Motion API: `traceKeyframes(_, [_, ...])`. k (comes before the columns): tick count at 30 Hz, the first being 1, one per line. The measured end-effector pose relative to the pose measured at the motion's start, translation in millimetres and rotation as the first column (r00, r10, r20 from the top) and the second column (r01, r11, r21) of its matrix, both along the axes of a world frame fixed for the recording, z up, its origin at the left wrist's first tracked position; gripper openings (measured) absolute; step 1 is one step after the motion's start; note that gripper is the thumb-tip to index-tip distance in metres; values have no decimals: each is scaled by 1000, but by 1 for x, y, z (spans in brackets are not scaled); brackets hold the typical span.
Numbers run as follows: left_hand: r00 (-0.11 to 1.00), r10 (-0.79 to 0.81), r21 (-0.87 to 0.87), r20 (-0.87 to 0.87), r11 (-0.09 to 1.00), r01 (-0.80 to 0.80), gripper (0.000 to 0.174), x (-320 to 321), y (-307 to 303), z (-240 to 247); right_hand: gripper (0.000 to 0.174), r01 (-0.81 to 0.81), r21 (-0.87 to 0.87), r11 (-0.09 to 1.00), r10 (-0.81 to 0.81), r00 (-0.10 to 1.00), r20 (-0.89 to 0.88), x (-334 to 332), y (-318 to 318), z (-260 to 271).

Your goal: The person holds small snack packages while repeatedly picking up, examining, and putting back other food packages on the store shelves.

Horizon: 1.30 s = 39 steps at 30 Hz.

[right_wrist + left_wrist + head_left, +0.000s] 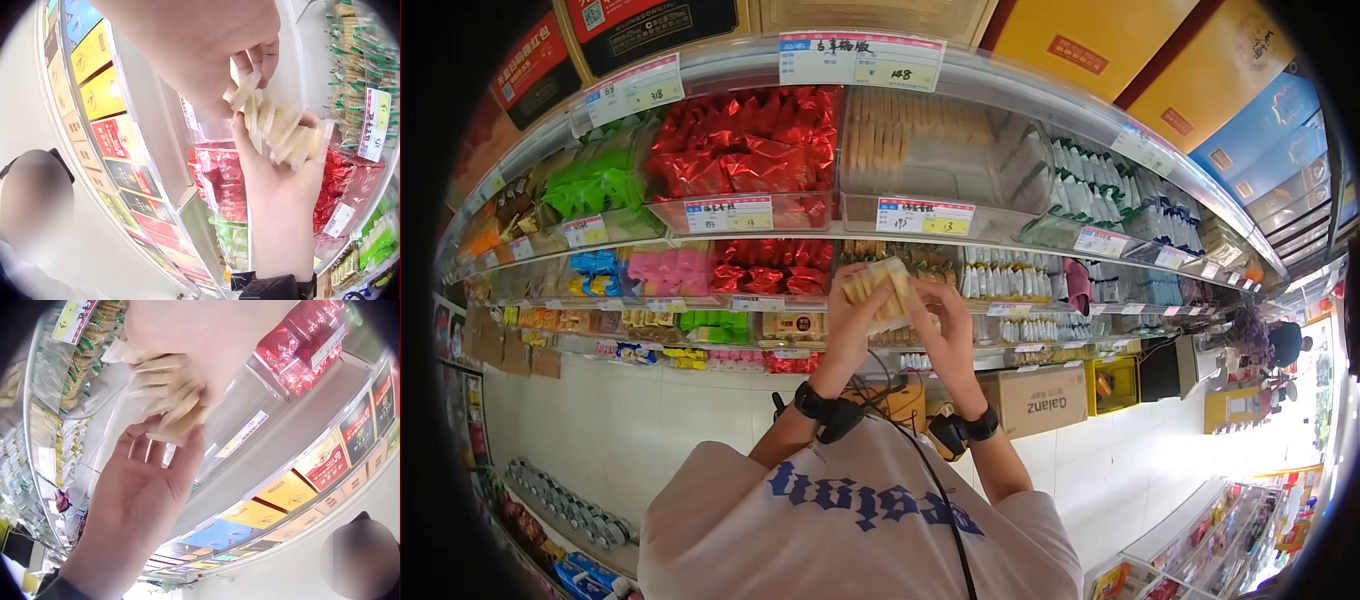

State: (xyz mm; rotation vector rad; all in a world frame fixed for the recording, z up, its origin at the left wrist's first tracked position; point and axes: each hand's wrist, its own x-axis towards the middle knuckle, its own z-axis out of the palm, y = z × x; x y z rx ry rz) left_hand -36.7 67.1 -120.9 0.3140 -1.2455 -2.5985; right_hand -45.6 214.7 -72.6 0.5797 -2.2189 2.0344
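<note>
The small pale biscuit-like packets in clear wrappers (884, 288) lay bunched between both hands, near the centre of the frame. The left hand (850, 325) held the bunch between thumb and fingers; the right hand (949, 338) pinched its edge. A packet could have slipped out, since the wrappers looked slick and the bunch was fanned unevenly; too tight a squeeze might have cracked what was inside. Beyond stood tiered shelves with a clear plastic bin (945, 160), part-filled with similar packets, beside shiny red foil packets (745, 135). Large yellow boxes (1080, 50) stood at upper right; below, a brown cardboard carton (1040, 400) sat on the pale tiled floor (690, 400), with bright light at far right.
</note>
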Motion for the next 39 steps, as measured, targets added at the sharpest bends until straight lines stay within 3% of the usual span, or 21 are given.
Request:
traceKeyframes(7, [998, 60, -74, -13, 995, -61, 47, 3, -2, -2, 27, -41, -192, 980, 87, 968, 237, 0, -7, -7])
traceKeyframes(10, [996, 88, -108, -14, 990, -89, 47, 3, -3, 3, 27, -60, -128, 990, 95, 953, 288, -4, -5, -4])
traceKeyframes(19, [994, 106, -245, -39, 963, -112, 50, 4, -13, 9, 31, -78, -264, 961, 221, 793, 568, -3, -3, -3])
traceKeyframes(25, [995, 57, -231, -83, 970, -75, 52, 9, -16, 17, 33, -146, -423, 894, 389, 720, 575, -4, 1, 3])
traceKeyframes(28, [993, 43, -174, -113, 983, -62, 52, 11, -15, 22, 32, -185, -462, 868, 421, 768, 483, 1, 1, 3])
traceKeyframes(32, [988, 48, -91, -144, 994, -61, 53, 13, -15, 22, 31, -142, -442, 886, 372, 788, 490, 9, -5, 19])
traceKeyframes(39, [969, 44, -132, -242, 988, -78, 46, 14, -21, 14, 34, -182, -404, 896, 374, 799, 470, 10, -7, 23])
